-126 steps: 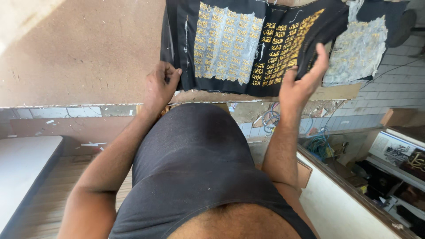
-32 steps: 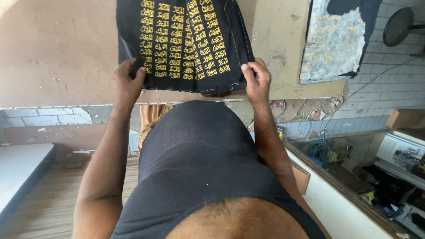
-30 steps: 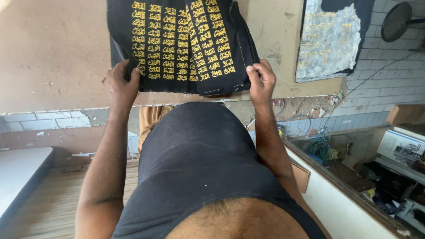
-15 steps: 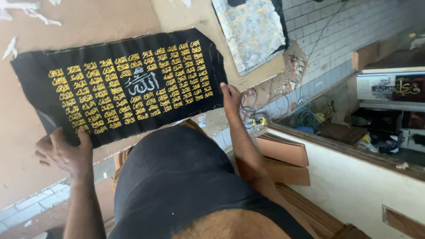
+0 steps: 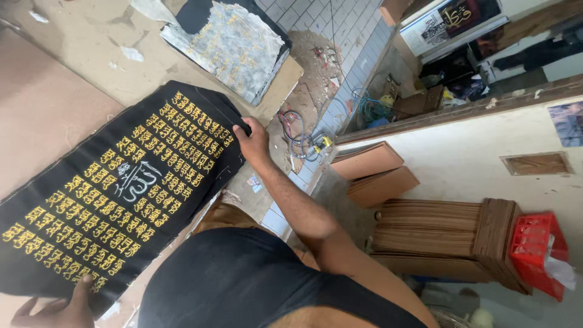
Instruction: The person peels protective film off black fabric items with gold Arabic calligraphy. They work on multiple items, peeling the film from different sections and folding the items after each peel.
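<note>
A long black cloth point(image 5: 121, 188) with rows of gold embroidery and a white emblem in its middle lies spread flat on the brown worktable point(image 5: 54, 97). My right hand point(image 5: 254, 143) grips the cloth's far right corner between thumb and fingers. My left hand point(image 5: 57, 310) holds the near left corner at the bottom edge of the view, partly cut off. My black shirt fills the lower middle.
A second black piece covered by pale backing paper point(image 5: 234, 45) lies on a board at the table's far end. Cables point(image 5: 300, 136) lie on the tiled floor. Brown boxes point(image 5: 373, 173), a stack of boards point(image 5: 437, 234) and a red crate point(image 5: 537, 252) stand at right.
The folded cloth has been opened out to its full length and laid across the table. My hands moved apart to its two corners, and my head turned to the right.
</note>
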